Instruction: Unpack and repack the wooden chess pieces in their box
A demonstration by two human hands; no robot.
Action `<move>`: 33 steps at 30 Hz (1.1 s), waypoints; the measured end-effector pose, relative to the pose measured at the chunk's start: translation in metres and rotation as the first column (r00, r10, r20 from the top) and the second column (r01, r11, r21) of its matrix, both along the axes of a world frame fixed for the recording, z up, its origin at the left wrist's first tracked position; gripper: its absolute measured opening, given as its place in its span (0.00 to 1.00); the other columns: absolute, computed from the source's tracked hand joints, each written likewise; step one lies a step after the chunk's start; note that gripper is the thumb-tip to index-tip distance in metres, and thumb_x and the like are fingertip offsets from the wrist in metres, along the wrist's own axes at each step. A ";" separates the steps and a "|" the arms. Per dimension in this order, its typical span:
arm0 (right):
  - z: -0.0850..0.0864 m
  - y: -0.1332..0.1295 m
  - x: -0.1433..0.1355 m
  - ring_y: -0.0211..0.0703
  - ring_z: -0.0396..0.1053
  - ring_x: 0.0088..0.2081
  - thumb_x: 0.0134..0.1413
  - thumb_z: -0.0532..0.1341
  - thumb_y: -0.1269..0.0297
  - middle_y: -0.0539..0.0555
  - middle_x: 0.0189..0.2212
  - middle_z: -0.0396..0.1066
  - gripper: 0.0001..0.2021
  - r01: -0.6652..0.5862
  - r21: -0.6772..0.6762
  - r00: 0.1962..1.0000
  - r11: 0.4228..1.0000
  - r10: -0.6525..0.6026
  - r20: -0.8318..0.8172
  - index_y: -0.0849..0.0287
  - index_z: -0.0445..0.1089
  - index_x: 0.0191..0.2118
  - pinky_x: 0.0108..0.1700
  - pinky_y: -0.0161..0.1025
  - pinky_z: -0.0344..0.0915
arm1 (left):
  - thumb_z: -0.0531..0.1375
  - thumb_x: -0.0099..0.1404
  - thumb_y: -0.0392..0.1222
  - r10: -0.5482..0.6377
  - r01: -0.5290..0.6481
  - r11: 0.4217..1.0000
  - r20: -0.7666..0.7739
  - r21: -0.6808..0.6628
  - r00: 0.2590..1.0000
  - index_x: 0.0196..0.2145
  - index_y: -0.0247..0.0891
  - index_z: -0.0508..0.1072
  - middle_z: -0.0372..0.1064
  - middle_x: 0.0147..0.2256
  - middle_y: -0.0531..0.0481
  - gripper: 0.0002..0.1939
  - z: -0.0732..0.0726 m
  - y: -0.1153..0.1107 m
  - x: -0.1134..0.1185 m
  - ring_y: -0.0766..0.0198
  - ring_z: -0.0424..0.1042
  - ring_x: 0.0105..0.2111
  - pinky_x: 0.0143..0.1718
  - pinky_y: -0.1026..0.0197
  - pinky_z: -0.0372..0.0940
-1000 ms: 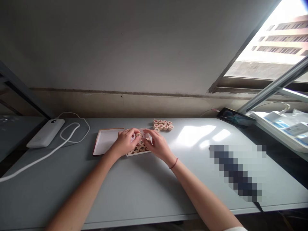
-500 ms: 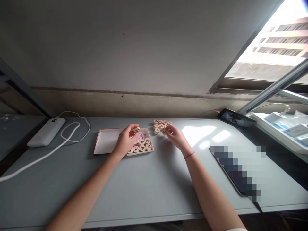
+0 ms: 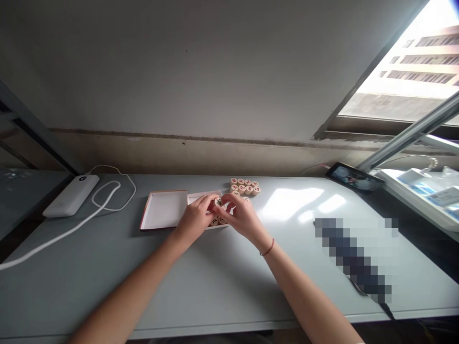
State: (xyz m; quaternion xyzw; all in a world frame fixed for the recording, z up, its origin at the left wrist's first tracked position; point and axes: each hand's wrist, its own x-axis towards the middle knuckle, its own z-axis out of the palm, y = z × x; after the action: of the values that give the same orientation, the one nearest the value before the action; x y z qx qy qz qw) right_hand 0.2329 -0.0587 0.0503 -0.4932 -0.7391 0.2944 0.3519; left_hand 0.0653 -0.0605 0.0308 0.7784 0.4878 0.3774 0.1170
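Note:
Over a shallow white box (image 3: 195, 196) my two hands meet. My left hand (image 3: 196, 215) is closed on a round wooden piece (image 3: 218, 202) with a black character. My right hand (image 3: 244, 217) has its thumb and fingers curved close to that piece, and whether it grips anything is hidden. Other black-marked pieces (image 3: 214, 221) lie in the box, partly covered by my fingers. Behind my right hand stands a group of red-marked pieces (image 3: 241, 189) in rows. The box's lid (image 3: 165, 209) lies open side up at the left.
A white power bank (image 3: 71, 196) with a white cable (image 3: 68, 234) is on the left. At the right are a phone (image 3: 353, 177), a blurred-out dark item (image 3: 353, 258) and a white tray of packets (image 3: 421, 191).
My right hand has moved left from the red-marked pieces to the box, beside my left hand. My left hand has shifted slightly right with its piece.

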 end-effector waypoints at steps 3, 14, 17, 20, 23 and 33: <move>0.002 0.001 0.001 0.38 0.69 0.30 0.54 0.57 0.54 0.53 0.33 0.73 0.11 0.049 0.011 0.998 0.999 -0.049 0.031 0.57 0.68 0.35 0.30 0.33 0.62 | 0.57 0.65 0.38 -0.011 0.011 1.000 -0.047 0.006 0.999 0.47 0.39 0.69 0.74 0.39 0.48 0.12 0.000 -0.001 0.000 0.62 0.74 0.36 0.38 0.62 0.69; -0.016 0.033 0.055 0.39 0.65 0.29 0.53 0.54 0.60 0.51 0.28 0.70 0.09 0.321 -0.018 0.789 0.947 -0.257 0.558 0.56 0.64 0.26 0.29 0.34 0.54 | 0.51 0.69 0.42 0.043 -0.077 0.993 -0.328 -0.092 0.944 0.42 0.39 0.74 0.74 0.41 0.46 0.13 -0.013 0.005 -0.008 0.58 0.73 0.41 0.45 0.56 0.65; -0.019 0.031 0.054 0.41 0.65 0.28 0.51 0.55 0.59 0.52 0.28 0.70 0.07 0.371 -0.029 0.778 0.928 -0.294 0.555 0.55 0.64 0.29 0.28 0.34 0.53 | 0.51 0.69 0.43 0.035 -0.078 0.990 -0.340 -0.114 0.940 0.42 0.39 0.74 0.74 0.42 0.45 0.14 -0.014 0.005 -0.008 0.58 0.73 0.41 0.46 0.55 0.64; -0.021 0.032 0.055 0.42 0.64 0.28 0.50 0.56 0.59 0.53 0.27 0.70 0.07 0.369 -0.026 0.768 0.929 -0.289 0.571 0.55 0.62 0.27 0.27 0.35 0.52 | 0.50 0.69 0.44 0.026 -0.077 0.988 -0.352 -0.131 0.936 0.42 0.39 0.74 0.74 0.41 0.45 0.15 -0.013 0.005 -0.008 0.56 0.73 0.41 0.46 0.54 0.63; -0.025 0.035 0.056 0.42 0.64 0.27 0.50 0.57 0.58 0.53 0.25 0.69 0.09 0.355 -0.006 0.775 0.935 -0.290 0.562 0.56 0.60 0.25 0.27 0.35 0.52 | 0.50 0.68 0.43 0.022 -0.071 0.989 -0.346 -0.131 0.938 0.42 0.39 0.74 0.74 0.41 0.45 0.14 -0.012 0.005 -0.008 0.57 0.73 0.40 0.45 0.55 0.63; -0.031 0.039 0.053 0.41 0.64 0.28 0.53 0.58 0.54 0.52 0.25 0.69 0.14 0.359 0.003 0.801 0.933 -0.310 0.512 0.56 0.59 0.23 0.27 0.34 0.50 | 0.49 0.68 0.42 -0.007 -0.055 0.976 -0.284 -0.210 0.959 0.43 0.40 0.73 0.75 0.41 0.45 0.14 -0.006 0.004 -0.006 0.56 0.73 0.40 0.45 0.55 0.62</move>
State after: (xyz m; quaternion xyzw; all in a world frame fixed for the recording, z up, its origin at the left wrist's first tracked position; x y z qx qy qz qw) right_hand 0.2860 -0.0196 0.0192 -0.6915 -0.6915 0.1228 0.1691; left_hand 0.0593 -0.0570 0.0247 0.8011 0.5469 0.2084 0.1253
